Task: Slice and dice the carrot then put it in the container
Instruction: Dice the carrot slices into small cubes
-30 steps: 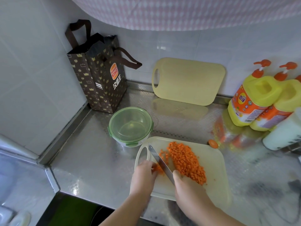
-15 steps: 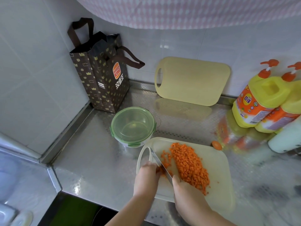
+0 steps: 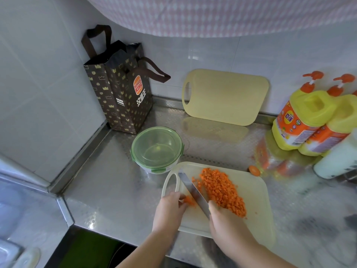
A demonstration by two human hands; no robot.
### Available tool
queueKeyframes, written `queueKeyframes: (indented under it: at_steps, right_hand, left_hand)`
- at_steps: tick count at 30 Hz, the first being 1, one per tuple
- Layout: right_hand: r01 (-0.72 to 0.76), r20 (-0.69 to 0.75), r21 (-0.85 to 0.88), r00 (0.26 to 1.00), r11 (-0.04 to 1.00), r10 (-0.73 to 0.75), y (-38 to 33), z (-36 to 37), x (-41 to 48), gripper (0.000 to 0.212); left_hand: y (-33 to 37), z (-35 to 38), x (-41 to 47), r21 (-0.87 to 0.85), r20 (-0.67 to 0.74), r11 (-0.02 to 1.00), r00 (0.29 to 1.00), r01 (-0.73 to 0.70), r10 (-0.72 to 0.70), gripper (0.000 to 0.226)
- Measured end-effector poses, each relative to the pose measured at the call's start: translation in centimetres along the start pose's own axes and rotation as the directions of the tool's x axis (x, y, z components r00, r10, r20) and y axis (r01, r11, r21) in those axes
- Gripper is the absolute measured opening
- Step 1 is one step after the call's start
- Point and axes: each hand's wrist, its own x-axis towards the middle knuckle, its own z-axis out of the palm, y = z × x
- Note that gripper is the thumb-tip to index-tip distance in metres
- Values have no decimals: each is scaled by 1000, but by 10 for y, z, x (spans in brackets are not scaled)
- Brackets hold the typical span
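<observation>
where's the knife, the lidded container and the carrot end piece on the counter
knife (image 3: 191,188), head view, middle of the blade
green-lidded container (image 3: 156,149), head view, centre of its lid
carrot end piece (image 3: 254,170), head view, its cut face

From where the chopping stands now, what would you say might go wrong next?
1. The left hand pinches a small carrot piece right against the blade of the knife, which the right hand grips; a slip might nick the fingers.
2. The container has its green lid on, so the diced carrot cannot go in yet; scraping too early would likely scatter it over the counter.
</observation>
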Motion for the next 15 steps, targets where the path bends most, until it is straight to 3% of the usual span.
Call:
queueKeyframes:
  at_steps: [15]
  right_hand:
    - [-11, 114, -151, 993, 989, 28, -13, 11, 2, 53]
  left_hand:
    - [1, 10, 5, 107, 12, 994, 1000, -4, 3, 10]
